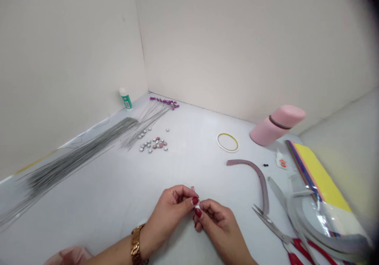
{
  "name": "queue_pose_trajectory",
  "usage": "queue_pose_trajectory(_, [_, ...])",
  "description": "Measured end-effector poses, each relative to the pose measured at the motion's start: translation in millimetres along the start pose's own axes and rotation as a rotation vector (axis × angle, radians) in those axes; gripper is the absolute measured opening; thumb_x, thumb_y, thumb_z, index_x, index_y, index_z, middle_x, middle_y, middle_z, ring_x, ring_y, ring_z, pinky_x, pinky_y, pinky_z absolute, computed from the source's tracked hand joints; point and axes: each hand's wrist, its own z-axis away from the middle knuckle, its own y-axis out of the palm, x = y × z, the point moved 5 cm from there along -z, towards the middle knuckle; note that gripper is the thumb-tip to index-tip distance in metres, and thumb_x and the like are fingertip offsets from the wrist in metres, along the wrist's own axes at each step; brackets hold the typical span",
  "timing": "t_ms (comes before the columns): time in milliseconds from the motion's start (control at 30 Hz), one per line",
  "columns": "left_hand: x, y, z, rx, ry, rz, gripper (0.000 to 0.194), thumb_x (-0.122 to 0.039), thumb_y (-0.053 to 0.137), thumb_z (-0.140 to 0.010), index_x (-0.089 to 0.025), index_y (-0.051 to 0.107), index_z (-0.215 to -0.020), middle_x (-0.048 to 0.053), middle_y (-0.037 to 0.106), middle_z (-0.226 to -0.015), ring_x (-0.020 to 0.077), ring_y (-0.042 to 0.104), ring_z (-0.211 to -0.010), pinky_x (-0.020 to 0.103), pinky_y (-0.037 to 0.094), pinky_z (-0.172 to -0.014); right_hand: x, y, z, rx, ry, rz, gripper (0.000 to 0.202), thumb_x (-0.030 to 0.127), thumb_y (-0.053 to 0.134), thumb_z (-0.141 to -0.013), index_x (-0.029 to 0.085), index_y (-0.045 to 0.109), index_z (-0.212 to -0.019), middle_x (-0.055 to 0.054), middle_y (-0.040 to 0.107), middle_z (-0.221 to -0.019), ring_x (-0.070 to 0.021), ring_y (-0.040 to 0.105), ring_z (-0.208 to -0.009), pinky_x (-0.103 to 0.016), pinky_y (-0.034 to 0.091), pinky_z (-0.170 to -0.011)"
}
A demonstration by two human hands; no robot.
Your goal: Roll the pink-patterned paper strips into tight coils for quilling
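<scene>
Near the table's front middle, my left hand (173,207) and my right hand (220,225) meet, fingertips pinched around a small folded paper strip (192,188). A short pinkish end of it sticks up above the left fingers; the rest is mostly hidden between the fingers. Beyond my hands, a group of small silver and pink paper stars (156,142) lies on the table. To the right rests a curved pinkish-grey strip (260,178), with red-handled scissors (284,237) at its lower end.
Thin grey wires (83,154) lie at left, wires with purple tips (166,101) behind. A glue stick (126,99) stands by the wall. At right are a tape ring (217,141), a pink bottle (266,130), a white glue bottle (280,159), pale strips (278,188) and coloured paper (319,170).
</scene>
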Motion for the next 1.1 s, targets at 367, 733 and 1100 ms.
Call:
queue_pose_trajectory(367, [-2.2, -6.7, 5.1, -0.105, 0.125, -0.261, 0.009, -0.021, 0.058, -0.075, -0.014, 0.062, -0.075, 0.003, 0.063, -0.069, 0.0135, 0.057, -0.062, 0.025, 0.046, -0.062, -8.7, 2.4, 0.5, 0.003, 0.122, -0.177, 0.029, 0.041, 0.059, -0.075, 0.014, 0.055, -0.068, -0.001, 0.058, -0.055, -0.0097, 0.052, -0.046, -0.021, 0.039, -0.047])
queue_pose_trajectory(733, [-23.8, 0.6, 15.2, -0.070, 0.492, -0.695, 0.013, -0.011, 0.053, -0.078, -0.016, 0.064, -0.075, 0.004, 0.066, -0.072, 0.0134, 0.061, -0.068, 0.023, 0.048, -0.066, -3.8, 3.2, 1.8, -0.046, 0.117, -0.271, 0.028, 0.040, 0.061, -0.074, 0.014, 0.056, -0.066, -0.001, 0.058, -0.055, -0.0091, 0.049, -0.046, -0.021, 0.036, -0.048])
queue_pose_trajectory(1100, [-31.5, 5.9, 19.3, 0.031, 0.811, -0.897, 0.019, -0.007, 0.051, -0.080, -0.017, 0.065, -0.087, 0.006, 0.068, -0.085, 0.0130, 0.061, -0.077, 0.022, 0.049, -0.071, -3.8, -1.0, 1.2, -0.033, 0.091, -0.361, 0.021, 0.034, 0.057, -0.080, 0.013, 0.061, -0.078, -0.001, 0.060, -0.060, -0.0087, 0.049, -0.051, -0.021, 0.036, -0.053])
